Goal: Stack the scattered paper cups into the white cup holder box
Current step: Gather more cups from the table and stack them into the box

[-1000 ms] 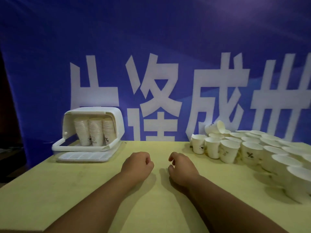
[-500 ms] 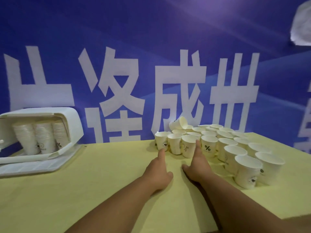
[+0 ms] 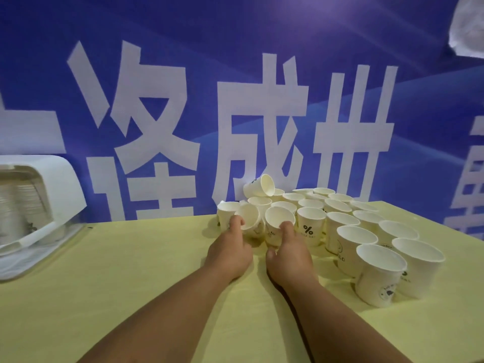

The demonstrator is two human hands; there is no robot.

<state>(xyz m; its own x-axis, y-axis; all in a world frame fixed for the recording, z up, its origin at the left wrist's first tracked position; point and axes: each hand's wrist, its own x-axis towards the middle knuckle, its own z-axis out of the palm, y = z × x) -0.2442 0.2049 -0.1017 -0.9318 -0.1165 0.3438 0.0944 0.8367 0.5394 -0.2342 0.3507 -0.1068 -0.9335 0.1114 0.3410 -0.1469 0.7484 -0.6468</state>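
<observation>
Head view, and both hands are in among the paper cups (image 3: 340, 221) crowding the far right part of the yellow-green table (image 3: 131, 284). The left hand (image 3: 229, 248) grips a tilted paper cup (image 3: 247, 218) at the cluster's near-left corner, fingers curled over its rim, mouth tipped toward the camera. Just beside it, the right hand (image 3: 289, 248) holds a second paper cup (image 3: 279, 217), fingertips hooked on the near rim and thumb down on the left side of its wall. The two held cups are touching or very nearly so. Right next to them stands a cup printed with a percent sign (image 3: 310, 226), upright and mouth up, like most of the pack that runs back to the far edge and along toward the right edge. One cup lying on its side (image 3: 259, 186) sits on top of the others at the back, against the blue banner (image 3: 235, 48) with its big white characters. Over at the left edge of the table, well apart from the hands, is the white cup holder box (image 3: 60, 184), lid raised, with stacks of cups (image 3: 23, 203) inside, blurred but standing side by side.
</observation>
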